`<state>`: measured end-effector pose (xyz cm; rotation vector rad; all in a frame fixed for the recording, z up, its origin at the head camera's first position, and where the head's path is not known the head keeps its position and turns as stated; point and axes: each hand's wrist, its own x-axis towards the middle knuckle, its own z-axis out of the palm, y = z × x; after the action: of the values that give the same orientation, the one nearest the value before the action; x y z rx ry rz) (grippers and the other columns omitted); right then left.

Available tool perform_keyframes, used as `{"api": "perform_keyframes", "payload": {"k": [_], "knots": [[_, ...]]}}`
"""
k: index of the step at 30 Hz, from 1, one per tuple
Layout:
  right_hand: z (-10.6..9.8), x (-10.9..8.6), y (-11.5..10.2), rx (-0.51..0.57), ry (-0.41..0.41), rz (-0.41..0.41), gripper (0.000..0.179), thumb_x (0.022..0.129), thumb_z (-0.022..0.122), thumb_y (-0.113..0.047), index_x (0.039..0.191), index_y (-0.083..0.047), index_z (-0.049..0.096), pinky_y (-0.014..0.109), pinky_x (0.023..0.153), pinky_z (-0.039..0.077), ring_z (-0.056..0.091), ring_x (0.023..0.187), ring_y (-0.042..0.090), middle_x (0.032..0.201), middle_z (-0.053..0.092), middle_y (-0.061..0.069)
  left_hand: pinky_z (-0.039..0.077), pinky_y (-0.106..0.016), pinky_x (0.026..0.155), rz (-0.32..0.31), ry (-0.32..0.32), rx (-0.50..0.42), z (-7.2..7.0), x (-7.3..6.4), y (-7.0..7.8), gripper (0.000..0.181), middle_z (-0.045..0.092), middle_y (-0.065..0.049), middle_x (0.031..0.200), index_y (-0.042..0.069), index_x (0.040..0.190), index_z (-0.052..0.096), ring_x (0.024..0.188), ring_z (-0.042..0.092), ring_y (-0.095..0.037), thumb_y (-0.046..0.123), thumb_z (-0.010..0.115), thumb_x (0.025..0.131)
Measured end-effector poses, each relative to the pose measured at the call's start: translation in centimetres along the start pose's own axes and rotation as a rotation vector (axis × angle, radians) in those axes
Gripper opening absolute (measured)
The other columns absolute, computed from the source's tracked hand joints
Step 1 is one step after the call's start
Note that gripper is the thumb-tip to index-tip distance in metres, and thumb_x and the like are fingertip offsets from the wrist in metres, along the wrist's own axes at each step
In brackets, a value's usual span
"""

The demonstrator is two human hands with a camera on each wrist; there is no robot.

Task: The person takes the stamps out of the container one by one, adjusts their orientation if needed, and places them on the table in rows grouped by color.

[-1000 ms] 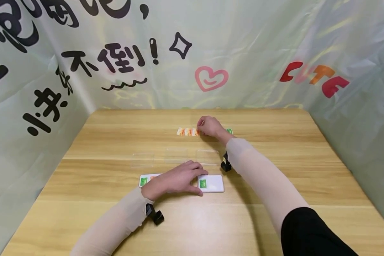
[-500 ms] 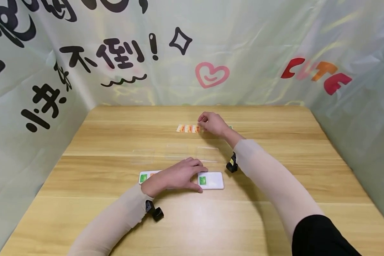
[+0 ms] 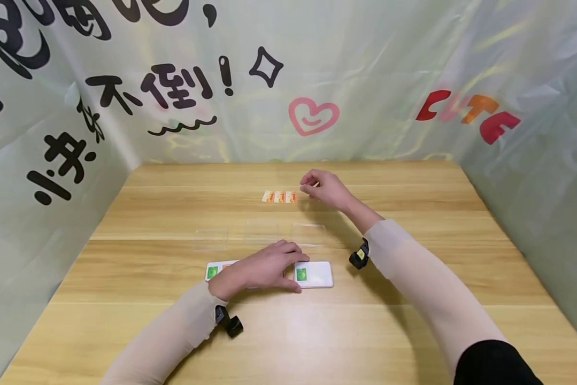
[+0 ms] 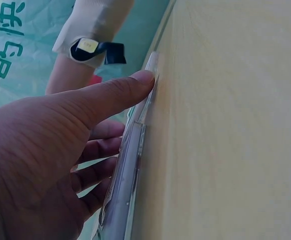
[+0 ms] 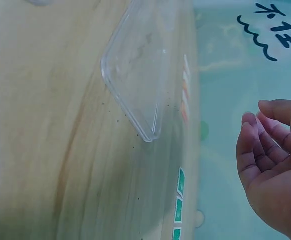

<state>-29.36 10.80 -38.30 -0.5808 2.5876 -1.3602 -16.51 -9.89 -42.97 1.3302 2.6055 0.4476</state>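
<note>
In the head view my left hand (image 3: 266, 264) lies spread over a row of white rectangular slabs. Its thumb and index finger span the left end of the right slab (image 3: 319, 274), which bears a green sticker (image 3: 301, 274). The left slab (image 3: 211, 264) shows partly, and what is under the palm is hidden. The left wrist view has the thumb at the clear rim of a slab (image 4: 128, 165). Farther off, my right hand (image 3: 329, 190) hovers right of several orange stickers (image 3: 279, 197), fingers bent and fingertips close together. Whether a small sticker is between them cannot be made out.
Clear plastic cases (image 3: 309, 234) lie in a row between the slabs and stickers. Green stickers (image 5: 179, 210) lie near the right hand in the right wrist view. A printed cloth (image 3: 375, 96) walls the wooden table (image 3: 288, 342) at the back and sides.
My right hand has risen a little and drawn right, away from the orange stickers, and its forearm has swung right. My left hand keeps its place on the slabs.
</note>
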Motion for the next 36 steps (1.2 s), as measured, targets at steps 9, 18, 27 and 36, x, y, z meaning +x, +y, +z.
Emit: {"api": "perform_keyframes", "payload": {"k": [9, 18, 27, 36], "knots": [[-0.3, -2.7, -0.3, 0.066, 0.011, -0.024, 0.026, 0.099, 0.061, -0.021, 0.115, -0.001, 0.061, 0.054, 0.081, 0.050, 0.061, 0.090, 0.042, 0.107, 0.061, 0.023, 0.039, -0.029, 0.100, 0.003, -0.010, -0.003, 0.0, -0.1, -0.1, 0.073, 0.054, -0.001, 0.126, 0.010, 0.137, 0.056, 0.115, 0.048, -0.017, 0.052, 0.076, 0.080], [0.0, -5.7, -0.4, 0.070, 0.024, -0.062, 0.026, 0.097, 0.063, -0.022, 0.117, -0.006, 0.066, 0.048, 0.079, 0.053, 0.063, 0.090, 0.039, 0.105, 0.067, 0.014, 0.038, -0.029, 0.102, -0.030, -0.023, -0.036, -0.2, -0.4, -0.2, 0.073, 0.053, -0.002, 0.129, 0.009, 0.138, 0.055, 0.119, 0.047, -0.018, 0.052, 0.075, 0.081], [0.6, -8.3, 0.2, 0.111, -0.002, -0.075, 0.031, 0.094, 0.067, -0.017, 0.123, -0.006, 0.068, 0.035, 0.084, 0.053, 0.065, 0.100, 0.022, 0.115, 0.068, 0.014, 0.039, -0.029, 0.101, -0.017, -0.016, -0.040, -0.1, -0.5, -0.2, 0.068, 0.054, -0.001, 0.126, 0.010, 0.135, 0.058, 0.116, 0.047, -0.017, 0.050, 0.075, 0.083], [1.5, -10.4, 0.4, 0.147, -0.075, -0.093, 0.033, 0.092, 0.070, -0.016, 0.121, 0.000, 0.067, 0.032, 0.085, 0.052, 0.064, 0.100, 0.023, 0.114, 0.068, 0.014, 0.040, -0.029, 0.100, -0.001, 0.008, -0.036, -0.2, -0.5, -0.4, 0.066, 0.054, -0.002, 0.125, 0.009, 0.133, 0.060, 0.115, 0.048, -0.017, 0.050, 0.074, 0.083]]}}
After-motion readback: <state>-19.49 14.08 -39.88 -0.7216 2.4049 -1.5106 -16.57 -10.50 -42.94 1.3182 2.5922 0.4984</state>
